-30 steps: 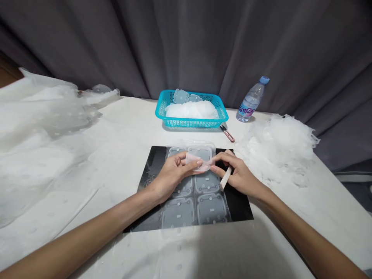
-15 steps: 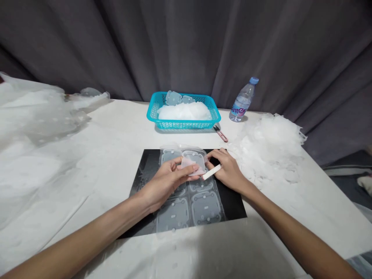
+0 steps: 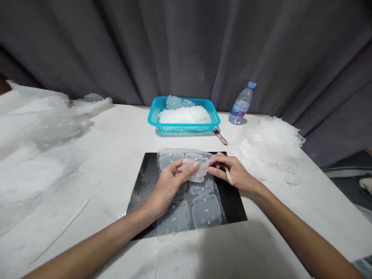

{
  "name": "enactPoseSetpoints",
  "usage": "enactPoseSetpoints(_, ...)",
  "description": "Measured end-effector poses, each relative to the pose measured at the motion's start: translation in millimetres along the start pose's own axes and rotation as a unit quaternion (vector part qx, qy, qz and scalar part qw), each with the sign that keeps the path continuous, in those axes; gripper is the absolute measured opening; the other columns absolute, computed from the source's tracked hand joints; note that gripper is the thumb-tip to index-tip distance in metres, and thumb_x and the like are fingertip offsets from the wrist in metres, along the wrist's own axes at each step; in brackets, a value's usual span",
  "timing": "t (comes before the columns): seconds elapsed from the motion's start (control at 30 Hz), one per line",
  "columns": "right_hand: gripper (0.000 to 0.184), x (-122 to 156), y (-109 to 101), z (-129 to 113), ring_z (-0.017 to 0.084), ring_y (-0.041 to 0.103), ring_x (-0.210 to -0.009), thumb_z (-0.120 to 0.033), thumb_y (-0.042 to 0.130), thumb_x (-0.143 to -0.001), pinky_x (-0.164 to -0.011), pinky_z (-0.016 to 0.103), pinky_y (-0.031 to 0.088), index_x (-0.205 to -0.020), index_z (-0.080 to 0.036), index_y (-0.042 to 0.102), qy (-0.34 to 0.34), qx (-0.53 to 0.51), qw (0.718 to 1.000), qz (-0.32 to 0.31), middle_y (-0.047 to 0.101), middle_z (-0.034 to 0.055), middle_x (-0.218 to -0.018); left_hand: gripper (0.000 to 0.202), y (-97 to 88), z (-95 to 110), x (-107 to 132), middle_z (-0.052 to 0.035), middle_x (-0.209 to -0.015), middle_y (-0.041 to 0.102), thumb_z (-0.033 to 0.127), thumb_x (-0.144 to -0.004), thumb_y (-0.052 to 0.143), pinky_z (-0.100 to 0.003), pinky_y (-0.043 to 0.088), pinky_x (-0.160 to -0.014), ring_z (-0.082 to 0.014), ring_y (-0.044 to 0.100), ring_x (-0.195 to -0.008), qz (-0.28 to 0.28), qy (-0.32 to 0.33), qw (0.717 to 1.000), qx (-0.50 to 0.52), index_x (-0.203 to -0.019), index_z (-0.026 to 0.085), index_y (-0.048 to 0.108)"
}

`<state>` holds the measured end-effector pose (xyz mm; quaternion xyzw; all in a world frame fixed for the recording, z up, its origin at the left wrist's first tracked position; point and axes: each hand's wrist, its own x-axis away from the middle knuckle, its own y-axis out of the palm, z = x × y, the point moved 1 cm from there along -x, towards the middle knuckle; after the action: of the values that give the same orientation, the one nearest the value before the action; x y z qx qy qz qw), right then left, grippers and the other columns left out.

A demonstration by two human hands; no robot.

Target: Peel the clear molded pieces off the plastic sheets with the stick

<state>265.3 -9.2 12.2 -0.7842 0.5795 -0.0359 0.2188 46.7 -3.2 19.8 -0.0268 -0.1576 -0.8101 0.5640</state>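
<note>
A translucent molded sheet [image 3: 207, 211] with rounded-square pads lies on a black mat [image 3: 236, 209]. My left hand [image 3: 171, 182] grips one frosted rounded-square pad [image 3: 197, 176] between thumb and fingers, raised above the mat. At that pad's right side, my right hand [image 3: 229, 168] pinches the thin clear edge of the sheet with thumb and forefinger. Tucked in the right palm is a slim white stick-like object [image 3: 229, 176], its kind not clear. My fingers partly cover the held pad, and whether it is joined to the sheet I cannot tell.
Behind the mat stands a turquoise basket [image 3: 186, 128] with white film and frosted pads. Pink-handled thread snips [image 3: 221, 137] lie beside it, near a water bottle [image 3: 240, 105]. Translucent scraps [image 3: 270, 143] are heaped at right; more sheets [image 3: 37, 135] cover the left.
My right hand has closed on the clear edge beside the pad. The white stick has swung back from pointing at the pad into the right palm. The view has shifted slightly.
</note>
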Motion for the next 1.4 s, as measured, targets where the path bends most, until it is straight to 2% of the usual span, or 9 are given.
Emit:
enactPoseSetpoints(0.23, 0.007, -1.2, 11.4, 3.1, 0.022, 0.061, -0.09, -0.024, 0.068, -0.097, -0.085, 0.039, 0.048, -0.098, -0.024, 0.075, -0.083, 0.107, 0.988, 0.069, 0.076, 0.0051, -0.096, 0.034, 0.8, -5.0, -0.2, -0.0053, -0.092, 0.078, 0.045, -0.079, 0.088, -0.026, 0.053, -0.08, -0.0181, 0.07, -0.083, 0.015, -0.024, 0.999, 0.04, -0.092, 0.016, 0.077)
enactPoseSetpoints(0.37, 0.015, -0.5, 20.2, 10.9, 0.023, 0.06, -0.088, -0.02, 0.061, -0.099, -0.082, 0.039, 0.047, -0.1, -0.023, 0.075, -0.059, 0.184, 0.977, 0.093, 0.076, 0.0065, -0.097, 0.035, 1.7, -5.6, 2.6, -0.0061, -0.093, 0.078, 0.046, -0.08, 0.086, -0.027, 0.052, -0.08, -0.0185, 0.069, -0.083, 0.009, -0.042, 0.998, 0.041, -0.093, 0.016, 0.076)
enactPoseSetpoints(0.53, 0.032, -1.2, -6.0, 2.4, 0.024, 0.059, -0.096, -0.02, 0.064, -0.092, -0.087, 0.039, 0.048, -0.123, -0.024, 0.072, -0.032, 0.14, 0.99, 0.0, 0.076, 0.0059, -0.112, 0.038, 1.1, 0.2, 3.9, -0.0021, -0.079, 0.071, 0.052, -0.083, 0.08, -0.025, 0.044, -0.066, -0.0147, 0.06, -0.069, -0.025, -0.046, 0.997, -0.053, -0.09, 0.015, 0.073)
enactPoseSetpoints(0.67, 0.028, -20.2, -21.7, -17.3, 0.022, 0.066, -0.097, -0.031, 0.056, -0.1, -0.091, 0.039, 0.048, -0.121, -0.022, 0.072, 0.001, 0.071, 0.997, 0.03, 0.077, 0.0057, -0.114, 0.048, -3.9, 3.2, 0.2, 0.0039, -0.06, 0.05, 0.06, -0.089, 0.067, -0.025, 0.029, -0.054, -0.0123, 0.041, -0.056, -0.042, 0.018, 0.984, -0.17, -0.067, 0.018, 0.059)
enactPoseSetpoints(0.73, 0.023, -36.6, -15.7, -26.5, 0.023, 0.068, -0.099, -0.035, 0.062, -0.098, -0.091, 0.037, 0.048, -0.107, -0.02, 0.076, 0.013, 0.101, 0.994, -0.026, 0.078, 0.0061, -0.107, 0.047, -6.2, 1.7, -1.5, 0.0043, -0.056, 0.046, 0.058, -0.089, 0.066, -0.026, 0.026, -0.052, -0.0128, 0.039, -0.053, -0.044, 0.045, 0.973, -0.221, -0.064, 0.019, 0.058)
enactPoseSetpoints(0.87, 0.007, -64.2, 3.5, -37.0, 0.017, 0.064, -0.079, -0.016, 0.073, -0.084, -0.072, 0.027, 0.044, -0.088, -0.017, 0.078, 0.01, 0.156, 0.964, -0.214, 0.075, 0.0008, -0.083, 0.035, -7.2, -3.3, -1.7, 0.0012, -0.056, 0.056, 0.05, -0.087, 0.066, -0.027, 0.033, -0.049, -0.0155, 0.046, -0.049, -0.042, 0.058, 0.961, -0.266, -0.07, 0.019, 0.071)
enactPoseSetpoints(1.03, 0.007, -72.7, 4.9, -39.2, 0.012, 0.054, -0.066, -0.011, 0.069, -0.08, -0.061, 0.024, 0.035, -0.076, -0.015, 0.073, 0.032, 0.146, 0.952, -0.268, 0.063, -0.0041, -0.067, 0.035, -5.9, -4.8, 2.1, 0.0008, -0.054, 0.058, 0.05, -0.087, 0.068, -0.029, 0.041, -0.046, -0.0175, 0.053, -0.042, -0.03, 0.041, 0.963, -0.264, -0.067, 0.021, 0.069)
enactPoseSetpoints(1.27, 0.007, -74.4, 10.9, -39.7, 0.014, 0.054, -0.067, -0.02, 0.071, -0.079, -0.059, 0.026, 0.031, -0.072, -0.02, 0.069, 0.084, 0.265, 0.939, -0.202, 0.061, -0.003, -0.068, 0.032, -4.5, -7.3, 5.6, 0.0016, -0.053, 0.058, 0.045, -0.091, 0.067, -0.028, 0.039, -0.048, -0.0173, 0.055, -0.044, -0.038, 0.053, 0.964, -0.258, -0.071, 0.02, 0.069)
enactPoseSetpoints(1.4, 0.01, -86.5, 22.6, -34.2, 0.021, 0.059, -0.078, -0.022, 0.072, -0.081, -0.063, 0.029, 0.029, -0.074, -0.019, 0.066, 0.128, 0.347, 0.922, -0.113, 0.069, 0.0059, -0.083, 0.043, 0.8, -11.2, 11.8, 0.0011, -0.058, 0.059, 0.042, -0.102, 0.054, -0.028, 0.036, -0.058, -0.0162, 0.057, -0.055, -0.035, 0.129, 0.918, -0.373, -0.065, 0.02, 0.056)
